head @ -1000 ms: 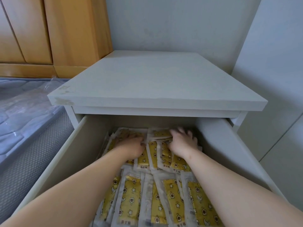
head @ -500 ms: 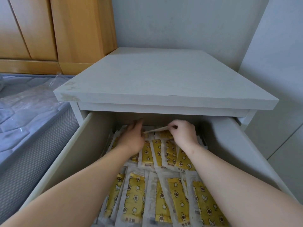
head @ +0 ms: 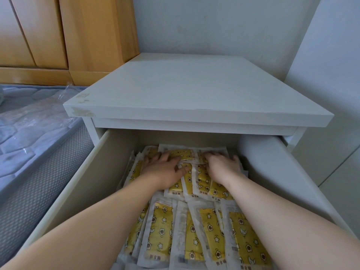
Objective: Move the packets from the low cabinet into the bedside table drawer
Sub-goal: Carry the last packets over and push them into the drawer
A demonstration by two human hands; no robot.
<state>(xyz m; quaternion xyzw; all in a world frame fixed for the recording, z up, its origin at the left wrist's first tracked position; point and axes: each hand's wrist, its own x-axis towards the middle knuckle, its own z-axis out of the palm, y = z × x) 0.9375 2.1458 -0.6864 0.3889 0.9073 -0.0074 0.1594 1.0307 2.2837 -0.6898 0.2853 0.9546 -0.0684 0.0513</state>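
Drawer [head: 272, 172] of the bedside table [head: 185, 90] is pulled out toward the camera. Both forearms reach into it from the near edge.

Packets [head: 161, 230] cover the drawer floor: clear-edged sachets w/ yellow insides printed w/ stars, moons and flower shapes. They lie flat and overlapping, in rough rows from near edge to back. Near rows run lengthwise. A couple at the very back lie crosswise, close under the table's top.

L hand [head: 163, 168]: palm down, fingers spread wide and fairly straight. It rests flat on the packets toward the back of the drawer, left of centre, thumb pointing toward the R hand. Nothing gripped.

R hand [head: 222, 166]: also palm down, fingers spread, tips a bit bent. It presses on packets toward the back, right of centre, nearer the back-right corner. No packet visibly pinched. Fingertips sit in shadow below the top, so fine detail is unclear.

The hands are apart, w/ a narrow strip of packets btwn them.

The table's top is pale grey-white, w/ a scuffed front-left corner. To the left is a bed [head: 29, 172] w/ a quilted mattress under clear plastic wrap [head: 39, 114], its side just beside the drawer's left wall. Behind are a wooden wardrobe [head: 87, 36] and a grey wall [head: 214, 26]. To the right is a white panel [head: 331, 75].
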